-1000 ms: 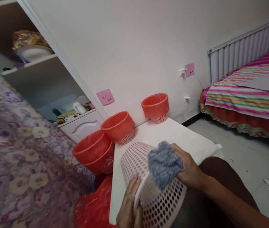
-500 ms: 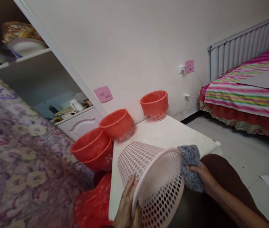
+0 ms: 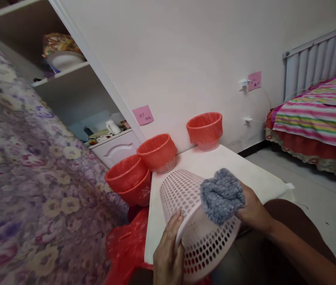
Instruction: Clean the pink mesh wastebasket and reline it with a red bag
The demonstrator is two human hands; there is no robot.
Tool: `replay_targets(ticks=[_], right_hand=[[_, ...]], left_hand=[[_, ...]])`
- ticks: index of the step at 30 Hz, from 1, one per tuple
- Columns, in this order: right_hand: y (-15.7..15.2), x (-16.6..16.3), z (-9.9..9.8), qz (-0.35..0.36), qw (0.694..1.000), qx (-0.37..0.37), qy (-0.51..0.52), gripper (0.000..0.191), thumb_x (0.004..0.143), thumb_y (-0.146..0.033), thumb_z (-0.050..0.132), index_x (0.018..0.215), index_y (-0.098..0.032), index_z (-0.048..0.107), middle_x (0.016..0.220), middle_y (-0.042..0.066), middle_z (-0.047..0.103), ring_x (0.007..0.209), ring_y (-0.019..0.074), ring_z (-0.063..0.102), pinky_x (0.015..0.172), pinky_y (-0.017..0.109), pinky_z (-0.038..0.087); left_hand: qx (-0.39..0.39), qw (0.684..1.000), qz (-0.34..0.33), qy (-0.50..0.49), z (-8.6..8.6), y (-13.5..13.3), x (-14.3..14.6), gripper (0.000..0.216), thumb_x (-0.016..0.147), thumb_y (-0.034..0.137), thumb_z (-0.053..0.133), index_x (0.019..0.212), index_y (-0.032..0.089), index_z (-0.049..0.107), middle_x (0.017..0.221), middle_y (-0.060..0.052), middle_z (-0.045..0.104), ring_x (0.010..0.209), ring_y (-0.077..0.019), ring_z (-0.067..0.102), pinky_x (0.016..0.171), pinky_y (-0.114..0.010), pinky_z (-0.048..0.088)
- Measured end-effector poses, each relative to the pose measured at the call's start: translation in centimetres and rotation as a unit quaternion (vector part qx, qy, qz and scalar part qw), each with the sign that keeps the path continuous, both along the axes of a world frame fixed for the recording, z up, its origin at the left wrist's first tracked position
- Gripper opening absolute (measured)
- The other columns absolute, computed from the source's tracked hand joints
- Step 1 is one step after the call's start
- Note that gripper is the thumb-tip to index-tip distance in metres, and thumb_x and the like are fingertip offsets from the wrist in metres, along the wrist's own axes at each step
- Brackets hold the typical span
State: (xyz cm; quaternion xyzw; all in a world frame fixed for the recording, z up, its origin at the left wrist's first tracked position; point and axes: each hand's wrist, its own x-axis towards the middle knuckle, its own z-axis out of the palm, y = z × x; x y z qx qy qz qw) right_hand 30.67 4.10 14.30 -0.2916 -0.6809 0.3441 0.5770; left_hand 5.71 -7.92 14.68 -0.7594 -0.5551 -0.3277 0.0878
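Note:
A pale pink perforated plastic basket [image 3: 182, 188] lies tilted on its side, its wide mouth turned toward me and its base over the white table [image 3: 236, 164]. My left hand [image 3: 169, 251] grips the near left part of its rim, fingers outside and thumb at the inner side. In my right hand [image 3: 252, 206] is a bunched grey cloth [image 3: 223, 196], which covers the upper right of the rim. The cloth hides most of my right fingers.
Red baskets with pale bases stand on the table, one at the back [image 3: 205, 128] and one at the left corner [image 3: 157, 152]. Stacked red baskets [image 3: 128, 174] sit beside the table, above a red plastic bag [image 3: 129, 245]. A floral curtain [image 3: 52, 190] hangs left; a bed [image 3: 322, 118] is right.
My right hand has moved the grey cloth up and left, from the right side of the rim to its top. My left hand keeps its grip. The view has shifted left.

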Motion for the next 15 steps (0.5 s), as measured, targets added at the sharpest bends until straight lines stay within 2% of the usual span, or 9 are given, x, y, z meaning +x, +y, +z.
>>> replay_targets(ticks=[3, 6, 8, 10, 12, 15], right_hand=[[-0.8, -1.1, 2.4, 0.048, 0.994, 0.084, -0.052, 0.042, 0.068, -0.006, 0.057, 0.107, -0.019, 0.063, 0.113, 0.009, 0.064, 0.101, 0.0235, 0.061, 0.084, 0.035, 0.051], [-0.1, -1.3, 1.8, 0.04, 0.997, 0.05, -0.038, 0.041, 0.068, -0.007, 0.058, 0.107, -0.019, 0.063, 0.111, 0.009, 0.065, 0.103, 0.0239, 0.062, 0.085, 0.035, 0.051], [0.6, -0.6, -0.5, 0.013, 0.999, -0.034, -0.002, 0.04, 0.065, -0.012, 0.063, 0.104, -0.019, 0.064, 0.107, 0.007, 0.068, 0.101, 0.0254, 0.063, 0.087, 0.036, 0.051], [1.0, 0.3, -3.7, -0.027, 0.986, -0.152, 0.06, 0.038, 0.059, -0.02, 0.069, 0.097, -0.018, 0.065, 0.096, 0.006, 0.072, 0.094, 0.0274, 0.066, 0.085, 0.039, 0.053], [0.8, 0.9, -7.2, -0.048, 0.949, -0.274, 0.146, 0.034, 0.056, -0.025, 0.071, 0.089, -0.018, 0.065, 0.083, 0.005, 0.074, 0.083, 0.0287, 0.069, 0.077, 0.04, 0.055], [-0.4, 1.0, -10.8, -0.015, 0.882, -0.406, 0.239, 0.027, 0.061, -0.028, 0.068, 0.086, -0.018, 0.066, 0.071, 0.005, 0.075, 0.066, 0.0274, 0.07, 0.064, 0.04, 0.056]], left_hand=[[-0.018, 1.0, -0.003, 0.014, 0.8, 0.9, 0.0, 0.06, 0.083, 0.002, 0.041, 0.138, 0.028, 0.041, 0.141, -0.005, 0.054, 0.133, -0.0141, 0.047, 0.108, -0.036, 0.041], [-0.027, 1.0, 0.004, 0.0, 1.2, 1.3, 0.0, 0.06, 0.082, 0.002, 0.041, 0.137, 0.027, 0.043, 0.141, -0.005, 0.055, 0.132, -0.0139, 0.048, 0.108, -0.037, 0.042], [-0.023, 1.0, -0.003, -0.01, 1.0, 1.2, -0.1, 0.058, 0.083, 0.003, 0.042, 0.136, 0.028, 0.044, 0.14, -0.005, 0.056, 0.131, -0.0141, 0.049, 0.108, -0.036, 0.042], [-0.013, 1.0, -0.005, -0.018, 0.5, 0.9, -0.2, 0.056, 0.084, 0.005, 0.043, 0.135, 0.028, 0.045, 0.14, -0.005, 0.056, 0.13, -0.015, 0.05, 0.107, -0.037, 0.042], [-0.005, 1.0, 0.002, -0.027, 0.1, 0.6, -0.5, 0.053, 0.086, 0.008, 0.045, 0.135, 0.028, 0.045, 0.139, -0.005, 0.057, 0.13, -0.016, 0.051, 0.106, -0.037, 0.042], [0.002, 0.999, 0.009, -0.042, -0.5, 0.1, -1.2, 0.05, 0.089, 0.015, 0.047, 0.136, 0.029, 0.046, 0.138, -0.005, 0.057, 0.128, -0.0171, 0.053, 0.105, -0.037, 0.044]])
